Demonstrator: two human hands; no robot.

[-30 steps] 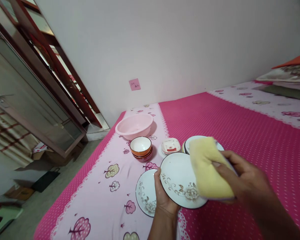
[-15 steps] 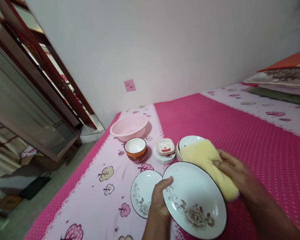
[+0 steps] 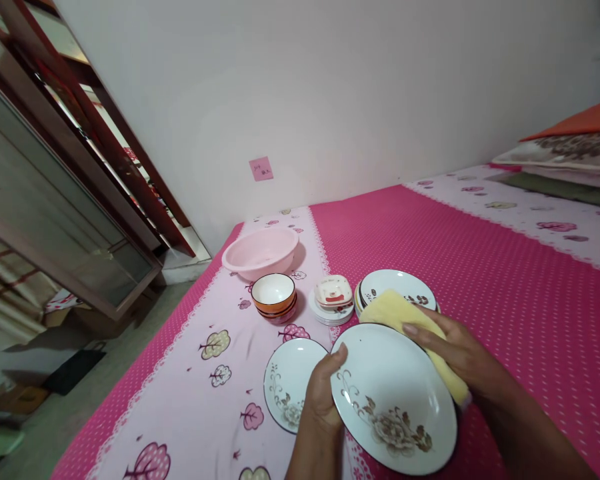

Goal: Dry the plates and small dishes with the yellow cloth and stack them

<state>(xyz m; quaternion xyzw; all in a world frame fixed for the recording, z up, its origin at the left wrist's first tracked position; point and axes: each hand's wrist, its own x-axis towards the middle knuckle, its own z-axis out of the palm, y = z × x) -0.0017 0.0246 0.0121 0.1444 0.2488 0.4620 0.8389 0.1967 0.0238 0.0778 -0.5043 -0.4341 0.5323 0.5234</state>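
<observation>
Over the bed's [image 3: 480,267] near edge, the left hand [image 3: 323,400] grips the floral plate's [image 3: 393,397] left rim, while the right hand [image 3: 455,353], grasping the yellow cloth [image 3: 395,312], has slid off the plate's face to its far right rim, leaving the face bare.

A pale wall [image 3: 360,93] rises behind the pink-covered bed [image 3: 480,267]; wooden-framed door [image 3: 55,200] at left.
</observation>
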